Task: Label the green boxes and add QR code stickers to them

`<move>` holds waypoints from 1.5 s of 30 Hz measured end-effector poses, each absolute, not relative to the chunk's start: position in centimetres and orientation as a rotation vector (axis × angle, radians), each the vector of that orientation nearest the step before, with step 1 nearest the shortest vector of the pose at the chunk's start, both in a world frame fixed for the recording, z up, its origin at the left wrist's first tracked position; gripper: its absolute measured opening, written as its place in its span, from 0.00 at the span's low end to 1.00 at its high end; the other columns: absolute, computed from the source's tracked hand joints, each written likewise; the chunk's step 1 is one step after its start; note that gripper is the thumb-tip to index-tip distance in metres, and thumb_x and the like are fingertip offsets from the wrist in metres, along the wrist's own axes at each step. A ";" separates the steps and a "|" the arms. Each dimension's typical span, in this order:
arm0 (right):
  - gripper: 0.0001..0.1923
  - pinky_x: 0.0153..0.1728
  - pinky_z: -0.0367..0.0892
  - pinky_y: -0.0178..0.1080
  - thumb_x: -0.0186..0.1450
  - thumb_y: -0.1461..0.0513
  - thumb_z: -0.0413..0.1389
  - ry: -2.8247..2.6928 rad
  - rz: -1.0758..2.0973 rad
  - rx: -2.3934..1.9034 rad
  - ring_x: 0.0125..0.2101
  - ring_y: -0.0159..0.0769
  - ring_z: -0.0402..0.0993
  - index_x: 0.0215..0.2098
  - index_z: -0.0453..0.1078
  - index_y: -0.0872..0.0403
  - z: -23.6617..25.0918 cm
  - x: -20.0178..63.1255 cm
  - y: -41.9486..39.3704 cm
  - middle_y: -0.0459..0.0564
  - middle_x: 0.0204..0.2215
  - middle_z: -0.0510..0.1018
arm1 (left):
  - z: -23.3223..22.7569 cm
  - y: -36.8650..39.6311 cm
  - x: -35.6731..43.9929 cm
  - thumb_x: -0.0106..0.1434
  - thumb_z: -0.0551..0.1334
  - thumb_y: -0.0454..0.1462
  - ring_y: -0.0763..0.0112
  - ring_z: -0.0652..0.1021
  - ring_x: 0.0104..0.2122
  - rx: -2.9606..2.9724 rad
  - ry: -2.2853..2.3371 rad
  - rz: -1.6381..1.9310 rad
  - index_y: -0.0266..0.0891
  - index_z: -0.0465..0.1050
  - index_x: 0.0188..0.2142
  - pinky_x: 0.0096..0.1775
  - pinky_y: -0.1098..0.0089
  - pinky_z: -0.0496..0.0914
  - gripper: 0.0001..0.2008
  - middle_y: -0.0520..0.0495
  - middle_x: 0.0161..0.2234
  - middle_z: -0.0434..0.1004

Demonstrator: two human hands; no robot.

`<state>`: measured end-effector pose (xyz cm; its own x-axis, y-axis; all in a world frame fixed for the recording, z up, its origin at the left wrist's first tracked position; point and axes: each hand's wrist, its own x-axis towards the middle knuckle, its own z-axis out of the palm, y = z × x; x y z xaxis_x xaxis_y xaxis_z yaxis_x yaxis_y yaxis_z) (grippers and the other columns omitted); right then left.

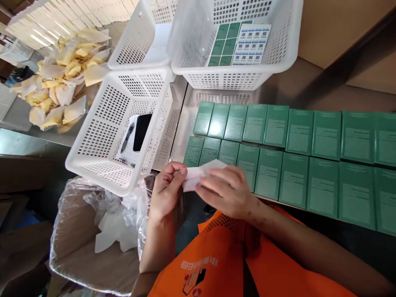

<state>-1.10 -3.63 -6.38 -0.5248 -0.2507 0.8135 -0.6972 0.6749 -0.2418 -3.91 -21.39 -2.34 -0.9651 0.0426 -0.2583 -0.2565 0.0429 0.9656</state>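
A small white sheet of paper (193, 173), creased across, is held up between my two hands. My left hand (168, 185) pinches its left end between thumb and fingers. At the other end my right hand (225, 189) has its fingers closed over the paper, hiding part of it. Just beyond my hands stand two rows of green boxes (269, 173), packed side by side on the metal table (179, 140). The paper's upper edge overlaps the nearest boxes in view. Whether it is printed cannot be made out.
A white basket (107, 123) left of my hands holds a phone (142, 132) and a pen (127, 137). Behind, another basket (216, 78) contains green and white label sheets (252, 44). A plastic-lined bin (74, 239) sits below left. Yellowish paper pieces (62, 82) lie farther left.
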 end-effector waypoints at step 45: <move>0.10 0.24 0.55 0.38 0.64 0.54 0.64 -2.818 1.133 -0.282 0.25 0.35 0.71 0.28 0.78 0.49 -8.1 -3.8 2.5 0.44 0.25 0.77 | -4.4 -15.5 -5.1 0.64 0.60 0.42 0.68 0.66 0.19 0.257 2.517 0.615 0.42 0.67 0.21 0.28 0.68 0.52 0.16 0.53 0.16 0.64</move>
